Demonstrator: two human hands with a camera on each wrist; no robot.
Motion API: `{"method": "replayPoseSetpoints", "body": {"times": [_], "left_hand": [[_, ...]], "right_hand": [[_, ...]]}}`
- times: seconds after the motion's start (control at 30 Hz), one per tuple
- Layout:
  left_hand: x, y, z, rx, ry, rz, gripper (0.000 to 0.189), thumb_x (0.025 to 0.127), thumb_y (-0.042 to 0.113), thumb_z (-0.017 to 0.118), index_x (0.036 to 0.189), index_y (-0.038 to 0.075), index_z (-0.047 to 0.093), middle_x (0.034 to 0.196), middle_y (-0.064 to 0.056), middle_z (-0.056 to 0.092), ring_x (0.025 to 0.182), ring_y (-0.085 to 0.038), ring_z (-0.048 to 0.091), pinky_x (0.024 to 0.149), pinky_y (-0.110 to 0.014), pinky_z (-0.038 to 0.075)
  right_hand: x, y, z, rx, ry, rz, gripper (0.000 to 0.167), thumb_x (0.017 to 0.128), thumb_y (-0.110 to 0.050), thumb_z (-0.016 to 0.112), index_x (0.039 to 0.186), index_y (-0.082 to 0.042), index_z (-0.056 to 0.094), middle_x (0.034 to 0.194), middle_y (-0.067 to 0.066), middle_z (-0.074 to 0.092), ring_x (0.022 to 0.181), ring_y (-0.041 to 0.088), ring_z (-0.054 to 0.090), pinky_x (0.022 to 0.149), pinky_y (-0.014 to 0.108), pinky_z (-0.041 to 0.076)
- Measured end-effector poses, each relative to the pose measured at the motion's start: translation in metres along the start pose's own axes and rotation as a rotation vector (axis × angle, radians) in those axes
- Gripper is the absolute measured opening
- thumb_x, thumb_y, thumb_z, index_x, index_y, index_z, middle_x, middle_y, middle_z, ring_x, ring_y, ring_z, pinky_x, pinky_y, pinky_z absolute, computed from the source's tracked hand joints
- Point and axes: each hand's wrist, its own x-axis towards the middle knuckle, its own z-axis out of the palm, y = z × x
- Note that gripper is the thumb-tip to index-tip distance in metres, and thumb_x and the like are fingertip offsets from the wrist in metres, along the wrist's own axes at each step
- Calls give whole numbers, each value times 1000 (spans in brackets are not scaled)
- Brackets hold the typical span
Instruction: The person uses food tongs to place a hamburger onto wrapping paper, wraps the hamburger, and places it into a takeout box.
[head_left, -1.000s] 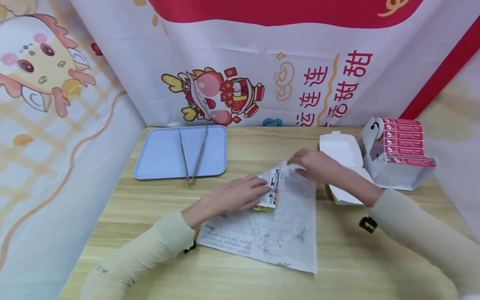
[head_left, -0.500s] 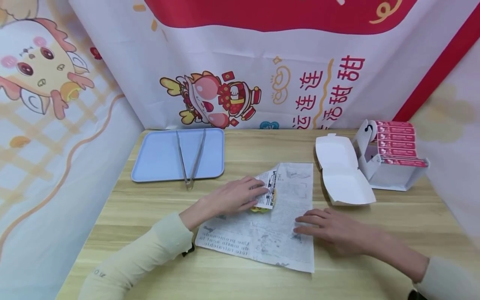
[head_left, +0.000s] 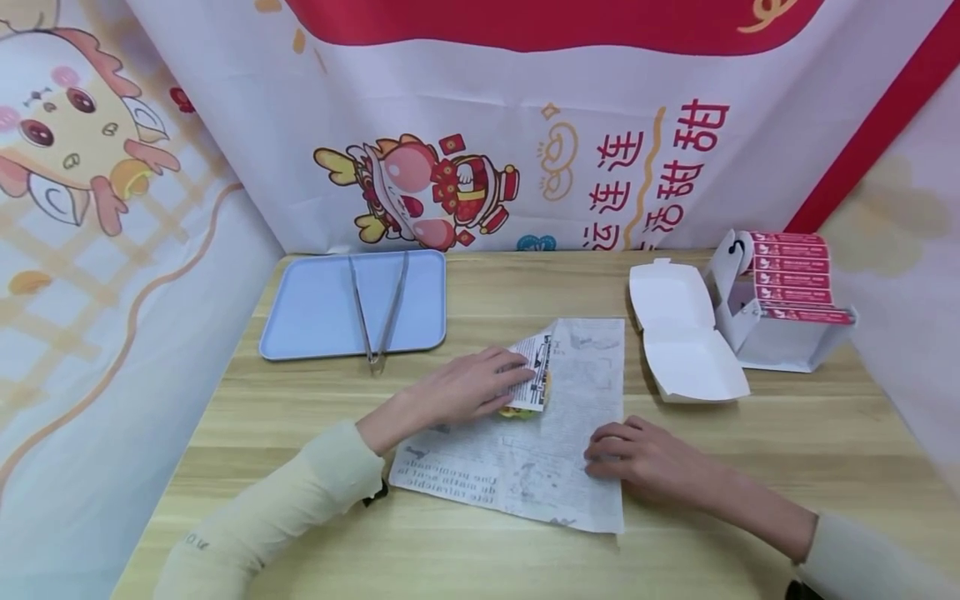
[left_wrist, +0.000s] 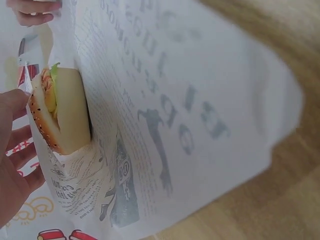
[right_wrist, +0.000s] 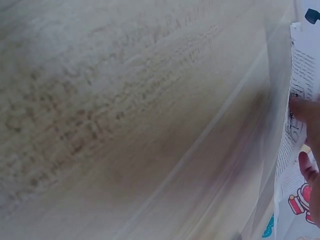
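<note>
A sesame-bun burger (left_wrist: 72, 110) with lettuce and filling lies on printed wrapping paper (head_left: 555, 450). A folded corner of the paper covers much of it in the head view, leaving some filling and bun edge showing. My left hand (head_left: 476, 387) rests its fingers on that fold, over the burger. In the left wrist view, the same hand's thumb and spread fingers lie beside the bun. At the paper's right edge, my right hand (head_left: 637, 458) touches the sheet with slightly bent fingers. The right wrist view shows a gap between its thumb (right_wrist: 306, 167) and forefinger.
Metal tongs (head_left: 373, 354) lie across a light blue tray (head_left: 315, 333) at the back left. An open white burger box (head_left: 693, 362) stands right of the paper. Behind it is a white holder (head_left: 780, 342) with a roll of red labels (head_left: 791, 267).
My right hand has left the paper's top corner and come down to its right edge, where the fingers have bent a little. The left hand has stayed on the fold.
</note>
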Motion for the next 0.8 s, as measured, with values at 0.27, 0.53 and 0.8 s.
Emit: {"method": "replayPoseSetpoints", "body": {"times": [0.27, 0.53, 0.8], "left_hand": [[0, -1, 1, -10, -3, 4, 47, 104, 34, 49, 150, 20, 45, 152, -4, 47, 142, -22, 42, 115, -40, 42], [-2, -1, 0, -20, 1, -5, 47, 104, 33, 50, 149, 21, 46, 152, -4, 47, 142, -22, 41, 114, -41, 43], [-2, -2, 3, -53, 51, 0, 45, 103, 33, 53, 147, 23, 50, 145, -4, 49, 132, -20, 45, 107, -37, 47]], "right_hand": [[11, 4, -1, 82, 121, 15, 47, 110, -24, 30, 101, -19, 76, 101, -7, 75, 99, 14, 68, 82, 31, 44], [37, 11, -15, 173, 227, 96, 18, 101, -16, 57, 100, -15, 74, 97, -6, 75, 91, 11, 69, 78, 31, 48], [64, 25, -19, 261, 278, 231, 19, 80, -1, 78, 92, -15, 73, 88, -7, 74, 80, 6, 65, 75, 27, 43]]}}
